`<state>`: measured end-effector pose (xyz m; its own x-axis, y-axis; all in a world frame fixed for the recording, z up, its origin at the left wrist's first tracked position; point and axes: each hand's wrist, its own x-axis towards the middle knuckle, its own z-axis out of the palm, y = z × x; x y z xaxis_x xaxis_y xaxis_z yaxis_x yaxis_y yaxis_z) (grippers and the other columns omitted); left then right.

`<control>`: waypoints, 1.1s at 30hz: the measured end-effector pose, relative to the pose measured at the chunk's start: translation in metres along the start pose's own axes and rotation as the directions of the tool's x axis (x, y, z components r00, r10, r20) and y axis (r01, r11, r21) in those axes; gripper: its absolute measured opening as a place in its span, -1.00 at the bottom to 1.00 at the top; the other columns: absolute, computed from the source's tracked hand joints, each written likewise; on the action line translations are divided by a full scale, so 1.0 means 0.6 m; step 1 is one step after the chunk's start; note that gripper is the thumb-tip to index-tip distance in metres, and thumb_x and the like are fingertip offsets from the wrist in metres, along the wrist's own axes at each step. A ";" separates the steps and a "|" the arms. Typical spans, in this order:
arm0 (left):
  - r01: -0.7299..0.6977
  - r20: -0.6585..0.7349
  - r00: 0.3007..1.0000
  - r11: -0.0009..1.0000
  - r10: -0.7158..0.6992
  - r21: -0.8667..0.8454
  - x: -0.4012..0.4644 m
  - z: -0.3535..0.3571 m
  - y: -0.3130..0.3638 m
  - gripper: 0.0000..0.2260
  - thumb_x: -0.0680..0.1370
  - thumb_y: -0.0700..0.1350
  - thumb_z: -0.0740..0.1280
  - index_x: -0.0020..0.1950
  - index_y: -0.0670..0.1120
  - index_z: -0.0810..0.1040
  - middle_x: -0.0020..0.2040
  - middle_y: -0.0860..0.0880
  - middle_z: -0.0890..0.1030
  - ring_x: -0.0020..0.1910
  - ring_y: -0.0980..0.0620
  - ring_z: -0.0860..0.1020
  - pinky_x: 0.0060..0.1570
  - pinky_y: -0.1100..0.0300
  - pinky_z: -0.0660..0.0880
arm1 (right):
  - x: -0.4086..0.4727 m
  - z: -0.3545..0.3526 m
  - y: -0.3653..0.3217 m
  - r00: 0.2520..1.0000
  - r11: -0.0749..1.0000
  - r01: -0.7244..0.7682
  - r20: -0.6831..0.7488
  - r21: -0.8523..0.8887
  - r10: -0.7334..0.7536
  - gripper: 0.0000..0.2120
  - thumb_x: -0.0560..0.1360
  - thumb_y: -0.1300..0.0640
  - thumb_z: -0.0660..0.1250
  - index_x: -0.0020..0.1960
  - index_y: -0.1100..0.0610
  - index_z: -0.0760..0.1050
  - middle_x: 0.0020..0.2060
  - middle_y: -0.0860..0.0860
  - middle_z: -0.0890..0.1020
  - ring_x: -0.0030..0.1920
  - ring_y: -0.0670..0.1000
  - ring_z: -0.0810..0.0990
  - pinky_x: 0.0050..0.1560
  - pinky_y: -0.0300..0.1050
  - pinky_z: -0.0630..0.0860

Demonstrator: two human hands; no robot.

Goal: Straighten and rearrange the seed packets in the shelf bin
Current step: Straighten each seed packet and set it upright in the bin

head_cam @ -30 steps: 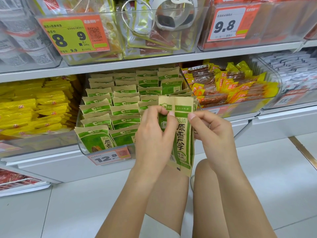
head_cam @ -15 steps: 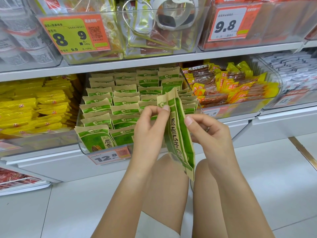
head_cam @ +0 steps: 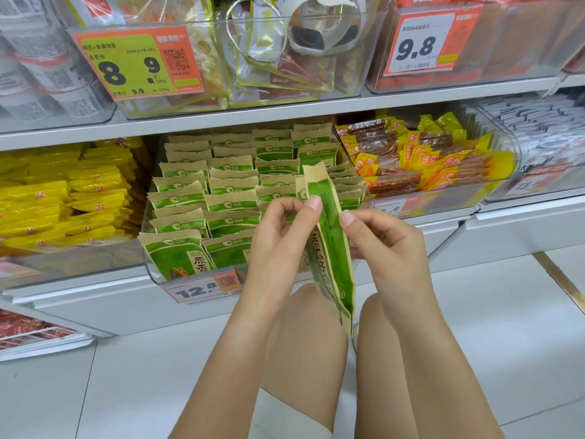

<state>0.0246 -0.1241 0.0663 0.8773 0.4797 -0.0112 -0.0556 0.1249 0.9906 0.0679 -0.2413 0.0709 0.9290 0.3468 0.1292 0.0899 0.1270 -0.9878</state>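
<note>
At frame centre, my left hand (head_cam: 278, 239) and right hand (head_cam: 384, 245) pinch a few green seed packets (head_cam: 332, 248) edge-on before the shelf bin (head_cam: 152, 270).

Green and kraft-tan seed packets (head_cam: 232, 188) with dark characters. Plain yellow packs (head_cam: 63, 201) to the left. Red-brown and yellow snack sticks (head_cam: 421, 160) to the right. Orange price tags (head_cam: 425, 39) with black digits. White floor tiles (head_cam: 506, 312).

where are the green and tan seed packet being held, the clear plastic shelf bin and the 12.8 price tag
green and tan seed packet (head_cam: 332, 248), head view, green side panel
clear plastic shelf bin (head_cam: 148, 264), head view, front left corner
12.8 price tag (head_cam: 196, 290), head view, digits
</note>
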 end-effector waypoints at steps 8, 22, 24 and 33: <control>0.032 0.035 0.999 0.999 -0.032 0.015 0.000 0.003 -0.004 -0.63 0.45 0.11 0.35 0.05 -0.15 0.47 -0.17 0.16 0.63 -0.16 0.21 0.59 -0.04 0.11 0.55 | -0.002 0.004 0.008 0.987 0.990 0.076 -0.131 -0.118 -0.092 -0.87 0.45 0.12 0.34 -0.22 0.07 0.64 -0.38 -0.08 0.63 -0.35 -0.12 0.53 -0.27 -0.24 0.48; 0.004 0.081 0.997 0.992 -0.014 0.123 -0.015 0.006 -0.022 -0.43 0.22 0.19 0.52 0.15 0.17 0.41 0.17 0.18 0.57 0.12 0.22 0.59 0.03 0.26 0.55 | 0.010 -0.016 -0.011 0.988 0.997 0.061 -0.139 -0.051 -0.068 -0.91 0.51 0.20 0.37 -0.12 0.07 0.63 -0.28 -0.11 0.68 -0.25 -0.14 0.62 -0.25 -0.12 0.60; 0.006 0.021 1.000 0.999 -0.007 0.033 -0.009 0.003 -0.021 -0.43 0.20 0.19 0.51 0.13 0.09 0.43 0.17 0.10 0.60 0.12 0.09 0.62 0.03 0.18 0.57 | 0.004 -0.020 -0.006 0.998 0.999 0.030 -0.052 -0.041 -0.032 -0.96 0.44 0.14 0.42 -0.11 0.09 0.62 -0.28 -0.14 0.68 -0.24 -0.17 0.62 -0.21 -0.24 0.58; -0.010 -0.081 0.997 0.999 0.007 -0.040 -0.004 -0.007 -0.011 -0.50 0.26 0.14 0.52 0.10 0.02 0.46 0.18 -0.02 0.58 0.00 0.20 0.64 -0.06 0.22 0.60 | -0.013 -0.018 -0.002 0.997 1.000 -0.010 0.073 -0.025 0.012 -0.90 0.36 0.12 0.49 -0.22 0.10 0.58 -0.40 -0.18 0.62 -0.34 -0.21 0.57 -0.21 -0.38 0.48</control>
<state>0.0209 -0.1221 0.0593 0.8353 0.5496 -0.0152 -0.0837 0.1545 0.9844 0.0645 -0.2544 0.0699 0.9012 0.4155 0.1237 0.0896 0.1007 -0.9909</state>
